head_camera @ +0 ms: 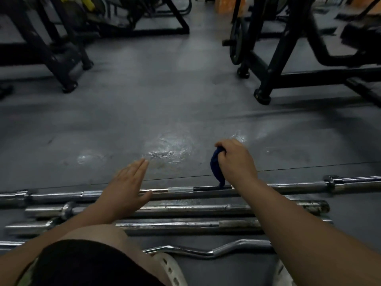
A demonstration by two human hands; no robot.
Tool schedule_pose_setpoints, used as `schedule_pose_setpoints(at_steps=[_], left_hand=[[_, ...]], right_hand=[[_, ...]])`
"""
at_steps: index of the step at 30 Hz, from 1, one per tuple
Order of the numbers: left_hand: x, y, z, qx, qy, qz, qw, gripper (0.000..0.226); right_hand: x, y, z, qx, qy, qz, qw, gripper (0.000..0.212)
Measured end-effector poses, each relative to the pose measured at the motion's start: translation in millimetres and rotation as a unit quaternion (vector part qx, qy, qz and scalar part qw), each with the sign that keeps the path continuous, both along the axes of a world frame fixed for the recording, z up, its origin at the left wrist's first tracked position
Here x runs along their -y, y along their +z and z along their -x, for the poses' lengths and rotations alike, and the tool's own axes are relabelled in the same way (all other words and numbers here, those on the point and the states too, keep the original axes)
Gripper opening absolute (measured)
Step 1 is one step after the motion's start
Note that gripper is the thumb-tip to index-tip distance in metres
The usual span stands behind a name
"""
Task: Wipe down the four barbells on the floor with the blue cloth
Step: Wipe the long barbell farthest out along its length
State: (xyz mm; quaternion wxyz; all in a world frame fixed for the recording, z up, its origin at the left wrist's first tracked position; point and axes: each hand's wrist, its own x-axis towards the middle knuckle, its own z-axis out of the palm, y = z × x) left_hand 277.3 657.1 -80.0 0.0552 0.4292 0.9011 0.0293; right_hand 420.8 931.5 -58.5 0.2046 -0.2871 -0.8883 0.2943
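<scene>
While my right hand (237,159) grips the blue cloth (216,166), fingers curled tight round it, the cloth hangs dark and bunched. Its lower tip meets the farthest barbell (299,185) at a dark band near mid-shaft. My left hand (127,182) is flat, fingers straight and together, thumb spread, over that same bar; I cannot tell whether it touches.

Nearer me lie the second barbell (195,208) and third barbell (175,223), side by side, their chrome dull and spotted. Nearest is the curl bar (206,251), its wavy shaft just ahead of my knee (99,232).

Beyond the bars the grey floor (165,112) runs wide, with a shiny wet patch (171,147) just past my hands. I see the left machine frame (61,65) and the right machine frame (278,58) standing well apart at the far sides.
</scene>
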Motion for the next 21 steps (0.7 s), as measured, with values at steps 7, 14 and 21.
schedule_pose_setpoints(at_steps=[7,14,21], left_hand=[[17,15,-16,0.005,0.034,0.007,0.999,0.098],[6,-8,19,0.015,0.004,0.003,1.000,0.090],[29,-70,68,0.084,-0.003,0.015,0.996,0.092]], right_hand=[[-5,12,-8,-0.016,0.000,0.022,1.000,0.034],[-3,-29,5,0.054,-0.003,0.003,0.999,0.035],[8,-82,40,0.105,-0.016,0.027,0.994,0.034]])
